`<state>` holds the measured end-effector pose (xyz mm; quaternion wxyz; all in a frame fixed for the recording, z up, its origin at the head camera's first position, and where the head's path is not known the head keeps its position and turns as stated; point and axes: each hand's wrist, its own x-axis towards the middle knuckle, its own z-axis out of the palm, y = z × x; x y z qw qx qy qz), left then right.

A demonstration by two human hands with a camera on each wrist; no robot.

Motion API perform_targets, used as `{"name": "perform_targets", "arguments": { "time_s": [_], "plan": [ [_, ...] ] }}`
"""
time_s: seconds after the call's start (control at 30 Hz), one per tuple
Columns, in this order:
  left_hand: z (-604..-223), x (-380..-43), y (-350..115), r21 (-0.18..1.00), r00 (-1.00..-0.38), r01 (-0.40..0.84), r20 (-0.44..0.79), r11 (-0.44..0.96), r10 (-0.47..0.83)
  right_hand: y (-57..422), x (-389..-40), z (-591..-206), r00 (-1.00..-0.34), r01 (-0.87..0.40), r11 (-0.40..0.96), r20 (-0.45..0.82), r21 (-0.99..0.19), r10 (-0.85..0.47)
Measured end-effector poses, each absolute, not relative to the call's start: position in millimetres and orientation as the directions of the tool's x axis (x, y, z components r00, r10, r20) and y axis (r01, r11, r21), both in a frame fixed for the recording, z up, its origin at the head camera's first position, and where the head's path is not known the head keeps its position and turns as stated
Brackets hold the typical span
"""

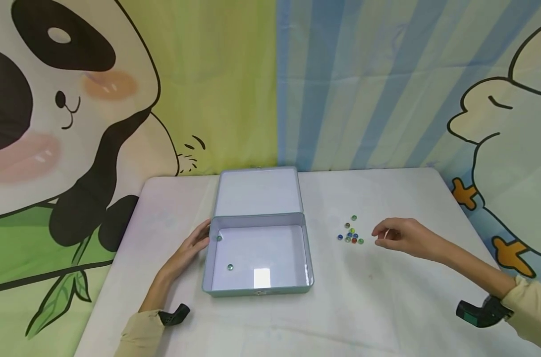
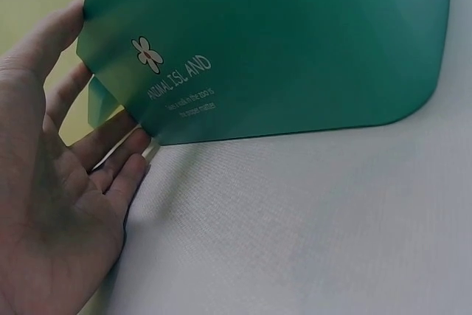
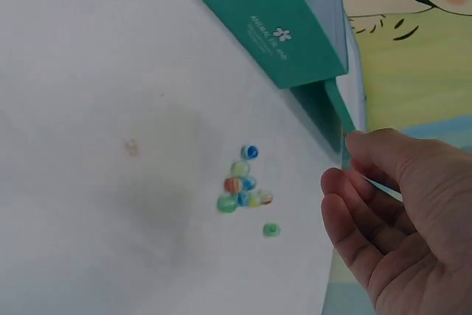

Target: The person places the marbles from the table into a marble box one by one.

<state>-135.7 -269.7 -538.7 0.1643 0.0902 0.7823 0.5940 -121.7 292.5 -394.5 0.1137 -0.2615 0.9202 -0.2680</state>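
A green metal box (image 1: 258, 291) stands with its lid (image 1: 258, 192) tipped back, and two marbles lie inside: one green marble (image 1: 230, 267) near the front left, another marble (image 1: 219, 238) by the left wall. My left hand (image 1: 188, 251) rests its fingertips against the box's left side, fingers extended in the left wrist view. To the right of the box lies a loose group of marbles (image 3: 233, 185) in blue, green, red and yellow. Just right of them hovers my right hand (image 1: 406, 238), fingers loosely bent, thumb apart from them and nothing visible between.
A white cloth covers the table (image 1: 368, 307). Behind it hangs a printed curtain (image 1: 235, 89) with a panda at left and a white figure at right. Each wrist wears a dark camera, such as the right wrist camera (image 1: 483, 313).
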Motion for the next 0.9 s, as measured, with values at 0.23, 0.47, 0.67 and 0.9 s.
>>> {"name": "perform_targets", "arguments": {
  "time_s": [0.23,0.47,0.67,0.9],
  "plan": [
    [-540,-136,-271,0.960,-0.932,-0.053,-0.146,0.275,0.331,301,-132,-433,-0.798,-0.470,0.745,-0.132,-0.473,-0.588],
    [-540,-135,-270,0.960,-0.929,-0.067,-0.159,0.271,0.334,301,-138,-478,-0.834,-0.459,0.743,-0.051,-0.487,-0.549],
    [-538,-135,-269,0.959,-0.931,-0.071,-0.163,0.276,0.328,297,-141,-494,-0.850,-0.443,0.756,-0.042,-0.482,-0.525],
    [-539,-134,-270,0.956,-0.932,-0.083,-0.175,0.282,0.317,292,-148,-499,-0.864,-0.421,0.781,-0.059,-0.461,-0.501]
  ]
}}
